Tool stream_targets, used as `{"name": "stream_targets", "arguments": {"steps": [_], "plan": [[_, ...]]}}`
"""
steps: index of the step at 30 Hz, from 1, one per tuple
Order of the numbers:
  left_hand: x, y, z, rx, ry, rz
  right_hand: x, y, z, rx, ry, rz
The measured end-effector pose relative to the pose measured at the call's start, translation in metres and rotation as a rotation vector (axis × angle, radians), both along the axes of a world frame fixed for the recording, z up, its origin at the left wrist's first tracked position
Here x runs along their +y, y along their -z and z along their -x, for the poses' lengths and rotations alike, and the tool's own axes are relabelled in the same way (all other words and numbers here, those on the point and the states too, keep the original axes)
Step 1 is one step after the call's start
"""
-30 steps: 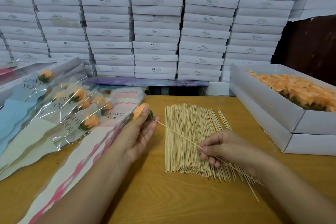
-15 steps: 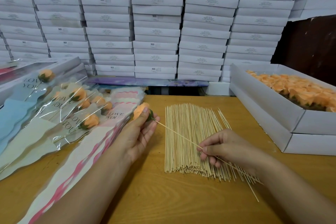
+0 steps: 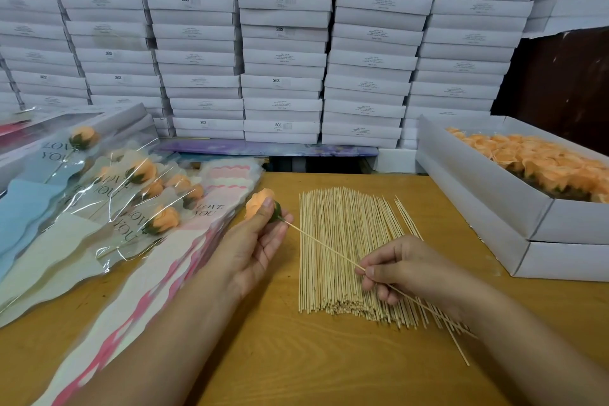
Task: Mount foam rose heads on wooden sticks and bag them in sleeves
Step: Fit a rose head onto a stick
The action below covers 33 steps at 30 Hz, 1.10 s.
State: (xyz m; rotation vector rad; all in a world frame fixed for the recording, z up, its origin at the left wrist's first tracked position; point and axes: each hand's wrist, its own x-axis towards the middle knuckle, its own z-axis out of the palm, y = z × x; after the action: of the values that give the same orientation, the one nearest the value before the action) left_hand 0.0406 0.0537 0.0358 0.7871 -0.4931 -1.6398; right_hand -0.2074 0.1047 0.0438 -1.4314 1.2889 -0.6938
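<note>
- Left hand (image 3: 255, 242) holding the foam rose head (image 3: 260, 204) at fingertips, thumb on top, green base turned toward the right; held just above the bench (image 3: 329, 372), beside the stack of empty sleeves (image 3: 184, 260).
- Right hand (image 3: 402, 269) pinching one wooden stick (image 3: 324, 247) near its middle, tip already touching or just inside the green base; how deep, cannot tell.
- Risk of a crooked mount: stick pushed off the centre line, coming out through the side of the soft petals. Probable cause: pinch far from the tip, so little control over the angle.
- Risk of bending or snapping the thin stick if pushed hard from so far back.
- Risk of crushing the foam if the left fingers squeeze harder to resist the push.
- Risk of a loose head if not pushed deep enough, falling off later inside a sleeve.
- Right wrist low over the pile of sticks (image 3: 346, 250); a quick move likely to scatter them, some already lying astray at the near edge.
- Bagged roses (image 3: 141, 188) piled on slippery film at the left, easy to knock sideways when reaching for a sleeve.
</note>
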Motion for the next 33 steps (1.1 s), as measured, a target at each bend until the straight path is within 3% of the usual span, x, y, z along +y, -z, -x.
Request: {"name": "stream_targets", "arguments": {"steps": [9, 20, 33], "plan": [[0.000, 0.002, 0.001, 0.016, -0.012, 0.013, 0.002, 0.004, -0.011, 0.062, 0.084, 0.100], [0.002, 0.001, 0.002, 0.036, -0.019, 0.013, 0.003, 0.016, -0.021, 0.384, 0.260, 0.526], [0.004, 0.000, 0.003, 0.050, -0.003, 0.020, 0.013, 0.011, -0.024, 0.440, 0.154, 0.524]]}}
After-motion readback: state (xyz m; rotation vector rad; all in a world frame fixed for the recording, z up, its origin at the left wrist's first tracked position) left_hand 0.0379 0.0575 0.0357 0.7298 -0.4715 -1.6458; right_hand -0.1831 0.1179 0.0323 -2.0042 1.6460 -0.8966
